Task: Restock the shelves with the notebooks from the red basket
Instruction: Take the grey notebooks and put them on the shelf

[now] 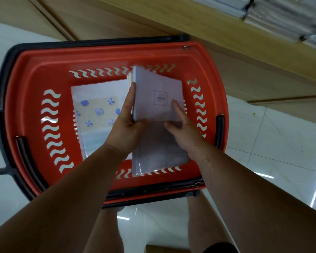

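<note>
Two bare forearms (62, 198) reach down over a glossy white tile floor (281, 143). The left hand (125, 128) grips the spine edge of a pale lilac notebook (157, 95) labelled "ENTHUSIASM". The right hand (184, 132) pinches its near edge, forefinger flat on the cover. The notebook is held above the red basket (26, 73), plastic with wavy slots, where a parasol-patterned notebook (98, 110) lies at left. Beyond, a wooden shelf (190, 21) carries wrapped stacks (281, 15) at far right.
</note>
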Available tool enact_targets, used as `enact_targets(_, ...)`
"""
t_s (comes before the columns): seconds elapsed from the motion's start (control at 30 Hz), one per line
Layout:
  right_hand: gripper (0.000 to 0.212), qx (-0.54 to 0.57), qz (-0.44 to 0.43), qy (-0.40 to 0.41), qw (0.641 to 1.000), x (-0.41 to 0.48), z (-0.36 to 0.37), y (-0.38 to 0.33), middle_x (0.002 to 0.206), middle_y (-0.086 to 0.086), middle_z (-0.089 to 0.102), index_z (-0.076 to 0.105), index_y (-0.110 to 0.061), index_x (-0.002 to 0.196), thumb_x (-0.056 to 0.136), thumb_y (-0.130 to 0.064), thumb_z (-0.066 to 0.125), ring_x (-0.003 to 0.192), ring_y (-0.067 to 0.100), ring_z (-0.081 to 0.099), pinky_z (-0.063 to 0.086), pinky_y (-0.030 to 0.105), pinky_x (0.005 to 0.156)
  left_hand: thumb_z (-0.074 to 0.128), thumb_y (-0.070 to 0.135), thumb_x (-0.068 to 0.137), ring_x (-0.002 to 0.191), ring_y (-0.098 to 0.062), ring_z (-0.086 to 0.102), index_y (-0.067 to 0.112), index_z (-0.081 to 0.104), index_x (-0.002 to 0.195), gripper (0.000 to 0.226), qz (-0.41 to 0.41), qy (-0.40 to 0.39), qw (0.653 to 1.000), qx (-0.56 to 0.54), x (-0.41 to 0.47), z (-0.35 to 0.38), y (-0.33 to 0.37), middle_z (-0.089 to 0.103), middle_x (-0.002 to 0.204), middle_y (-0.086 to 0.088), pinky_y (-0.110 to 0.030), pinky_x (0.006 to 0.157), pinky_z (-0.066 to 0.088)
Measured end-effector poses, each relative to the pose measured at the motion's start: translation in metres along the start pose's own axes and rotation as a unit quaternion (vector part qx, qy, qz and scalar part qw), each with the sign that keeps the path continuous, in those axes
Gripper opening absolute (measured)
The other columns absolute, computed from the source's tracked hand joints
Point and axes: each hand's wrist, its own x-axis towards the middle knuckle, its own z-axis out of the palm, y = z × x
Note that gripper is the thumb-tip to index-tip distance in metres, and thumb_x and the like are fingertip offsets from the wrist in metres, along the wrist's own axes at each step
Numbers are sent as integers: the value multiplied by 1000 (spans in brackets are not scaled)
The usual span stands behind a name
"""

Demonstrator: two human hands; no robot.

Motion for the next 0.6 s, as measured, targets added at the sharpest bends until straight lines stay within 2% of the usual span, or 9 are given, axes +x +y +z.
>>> enact_targets(0.13, 73, 27, -29, -14, 999, -40, -3, -28, 165, -18, 17, 18, -66, 149, 99, -40, 63, 150, 16, 22, 27, 48, 121, 56, 1, 99, 133, -15, 50, 60, 16, 151, 88, 18, -4, 999, -31, -33, -20, 33, 43, 149, 13, -48, 100, 54)
enact_targets(0.2, 71, 63, -36, -29, 997, -67, -5, -48, 142, -33, 35, 21, -58, 154, 101, -32, 61, 135, 5, 27, 27, 38, 116, 58, 2, 99, 132, -18, 53, 56, 16, 153, 87, 27, -5, 998, -51, -53, -30, 57, 45, 150, 7, -50, 98, 55)
enact_targets(0.27, 69, 83, -48, -35, 995, -98, -8, -71, 112, -44, 36, 24, -53, 156, 103, -25, 59, 126, 1, 31, 28, 35, 115, 59, 6, 95, 132, -22, 55, 54, 16, 154, 87, 37, -8, 997, -69, -77, -41, 87, 47, 150, 2, -54, 97, 54)
enact_targets(0.3, 67, 92, -51, -38, 994, -115, -10, -85, 108, -45, 34, 25, -52, 156, 104, -24, 57, 126, 1, 31, 28, 37, 118, 59, 9, 94, 133, -24, 53, 53, 16, 155, 86, 43, -11, 997, -71, -91, -46, 105, 46, 152, 0, -57, 97, 53)
enact_targets(0.33, 66, 103, -53, -42, 992, -132, -11, -98, 110, -43, 35, 26, -52, 155, 104, -23, 56, 127, 2, 30, 26, 40, 120, 59, 10, 94, 134, -27, 52, 51, 15, 156, 86, 50, -16, 996, -69, -105, -51, 123, 44, 153, -2, -59, 97, 53)
enact_targets(0.4, 62, 112, -71, -53, 990, -168, -15, -123, 132, -33, 40, 28, -54, 153, 105, -25, 54, 134, 2, 30, 25, 38, 123, 59, 3, 96, 135, -28, 52, 44, 15, 158, 86, 63, -13, 995, -77, -136, -61, 160, 45, 153, -3, -60, 98, 51)
enact_targets(0.47, 60, 100, -106, -56, 988, -208, -18, -150, 149, -26, 35, 29, -55, 152, 106, -24, 53, 135, -7, 35, 30, 19, 117, 59, -4, 94, 134, -26, 54, 42, 20, 157, 88, 60, 9, 992, -106, -173, -72, 201, 48, 152, 0, -59, 101, 49)
enact_targets(0.53, 59, 94, -133, -60, 985, -253, -23, -182, 142, -37, 29, 28, -52, 152, 106, -22, 52, 117, -28, 38, 31, -1, 99, 62, -3, 91, 133, -23, 54, 47, 27, 154, 87, 77, 38, 988, -125, -214, -83, 246, 51, 150, 4, -57, 104, 48)
enact_targets(0.6, 59, 95, -151, -76, 981, -299, -27, -214, 143, -31, 33, 27, -54, 150, 106, -23, 52, 120, -21, 41, 32, -2, 97, 56, -7, 91, 128, -23, 59, 49, 32, 150, 85, 89, 65, 981, -160, -254, -94, 289, 57, 145, 4, -48, 98, 54)
